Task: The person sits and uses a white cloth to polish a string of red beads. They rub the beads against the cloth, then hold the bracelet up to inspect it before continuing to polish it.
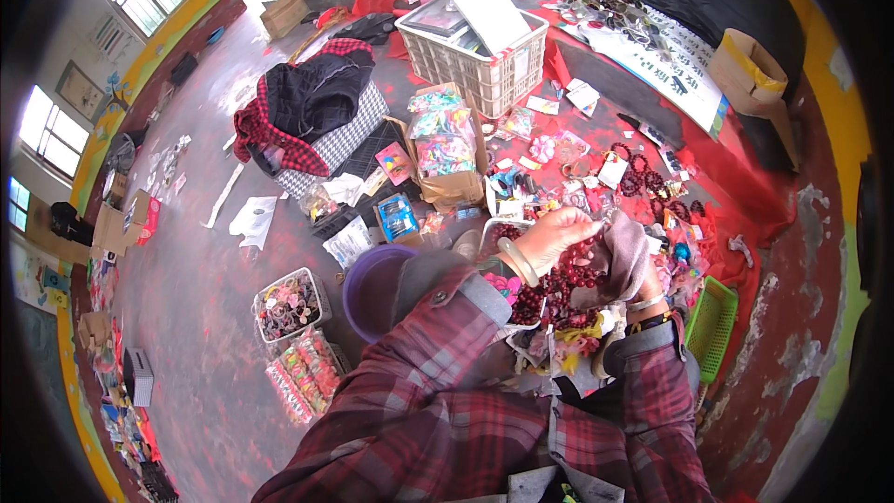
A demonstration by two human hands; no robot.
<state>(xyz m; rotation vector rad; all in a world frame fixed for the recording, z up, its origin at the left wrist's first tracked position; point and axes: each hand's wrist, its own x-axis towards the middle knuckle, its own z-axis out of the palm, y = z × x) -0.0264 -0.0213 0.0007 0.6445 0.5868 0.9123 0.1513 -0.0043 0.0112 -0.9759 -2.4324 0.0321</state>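
My left hand [551,240], with a pale bangle on its wrist, is closed in a pinch at the top of a string of dark red beads [579,256]. Close beside it, a greyish-mauve cloth [628,256] drapes over my right hand [647,287], which is closed on it; most of its fingers are hidden. More dark red bead strings [549,303] hang and heap below both hands, over a white basket [494,235] that they partly cover. Yellow and pink trinkets [579,345] lie just under the beads, near my lap.
A purple bucket [365,293] stands left of my left arm, a green basket [712,326] right of my right wrist. Farther out are a carton of colourful packets [445,144], a large crate [503,79], a basket of hair ties [291,303] and strewn bead strings [643,177].
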